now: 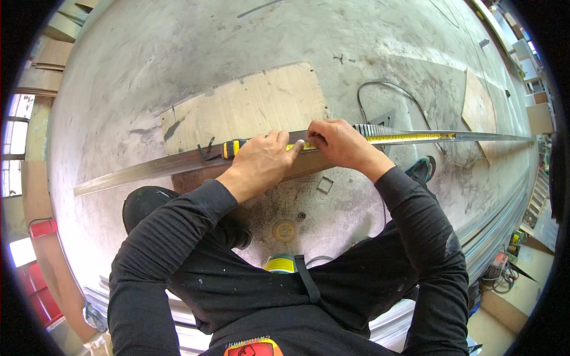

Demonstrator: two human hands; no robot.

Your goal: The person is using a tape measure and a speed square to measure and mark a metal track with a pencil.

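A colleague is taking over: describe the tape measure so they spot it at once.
Find the long metal bar stretched across the floor. Near its middle, the left hand grips the tape measure. Its yellow-and-black case and bright yellow blade set it apart from the grey metal bar.

You work in a workshop with a stained concrete floor (178, 47). Around you are a plywood sheet (243, 104), metal strips (493, 219), a power tool (496, 266) and a tape measure (409, 138).
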